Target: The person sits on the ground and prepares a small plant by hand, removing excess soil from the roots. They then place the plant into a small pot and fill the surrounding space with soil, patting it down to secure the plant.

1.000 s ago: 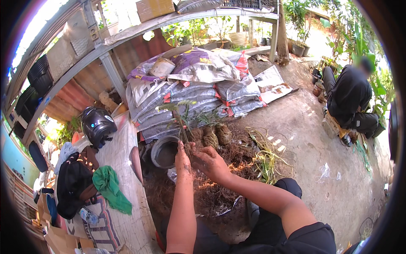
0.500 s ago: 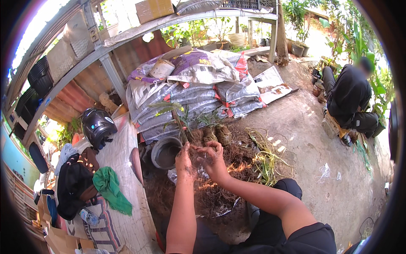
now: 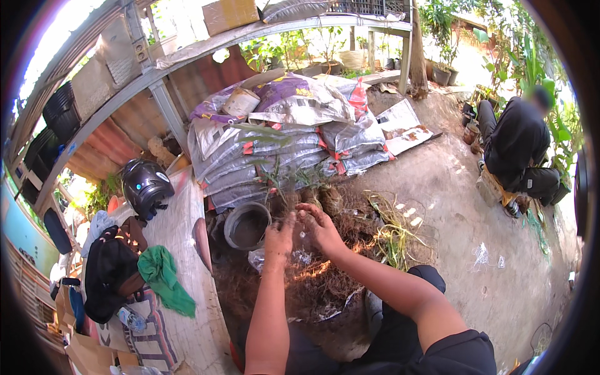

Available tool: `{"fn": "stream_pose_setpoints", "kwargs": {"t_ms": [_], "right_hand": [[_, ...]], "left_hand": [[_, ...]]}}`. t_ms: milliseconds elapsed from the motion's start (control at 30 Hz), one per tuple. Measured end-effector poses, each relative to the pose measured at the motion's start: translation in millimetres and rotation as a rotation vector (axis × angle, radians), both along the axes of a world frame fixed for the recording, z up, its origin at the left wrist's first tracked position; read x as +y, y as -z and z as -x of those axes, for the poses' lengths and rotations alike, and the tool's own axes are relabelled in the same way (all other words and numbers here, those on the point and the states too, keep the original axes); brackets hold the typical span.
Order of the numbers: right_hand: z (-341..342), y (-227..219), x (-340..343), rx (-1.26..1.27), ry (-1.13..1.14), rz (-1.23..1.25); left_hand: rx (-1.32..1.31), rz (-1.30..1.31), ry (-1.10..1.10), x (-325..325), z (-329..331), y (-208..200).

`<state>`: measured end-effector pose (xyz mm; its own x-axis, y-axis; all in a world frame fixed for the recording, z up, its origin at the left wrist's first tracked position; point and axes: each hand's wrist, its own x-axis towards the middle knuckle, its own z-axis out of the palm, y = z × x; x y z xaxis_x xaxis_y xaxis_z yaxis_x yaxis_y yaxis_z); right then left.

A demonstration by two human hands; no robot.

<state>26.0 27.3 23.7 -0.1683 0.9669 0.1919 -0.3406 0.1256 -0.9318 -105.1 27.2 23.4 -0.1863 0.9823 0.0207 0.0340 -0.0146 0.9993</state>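
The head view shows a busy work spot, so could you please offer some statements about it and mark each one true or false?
1. The left hand and the right hand are close together. True.
2. The round bucket is to the right of both hands. False: the bucket is to their left.
3. The stacked sacks lie beyond the hands. True.
4. The green cloth covers the helmet. False: the green cloth lies apart from the helmet, nearer the camera.
5. The yellowish strands lie left of the bucket. False: the strands lie to the right of the bucket and the hands.
6. Another person sits low at the right. True.
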Motion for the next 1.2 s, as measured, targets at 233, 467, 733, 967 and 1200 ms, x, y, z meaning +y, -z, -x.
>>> {"fn": "stream_pose_setpoints", "kwargs": {"t_ms": [233, 467, 733, 967, 1200], "right_hand": [[-20, -8, 3, -0.386, -0.069, -0.022], [-24, -19, -6, -0.303, -0.298, -0.07], [-19, -4, 0, -0.375, -0.209, -0.102], [-13, -9, -7, -0.39, 0.005, -0.056], [-7, 20, 2, -0.418, 0.115, -0.028]], "left_hand": [[-0.052, 0.187, -0.051, -3, -4, -8], [-0.292, 0.251, 0.111, -3, -5, -16], [-0.274, 0.29, 0.128, 19, 3, 24], [-0.648, 0.227, 0.156, 16, -3, 27], [-0.594, 0.182, -0.076, -1, -32, 14]]}}
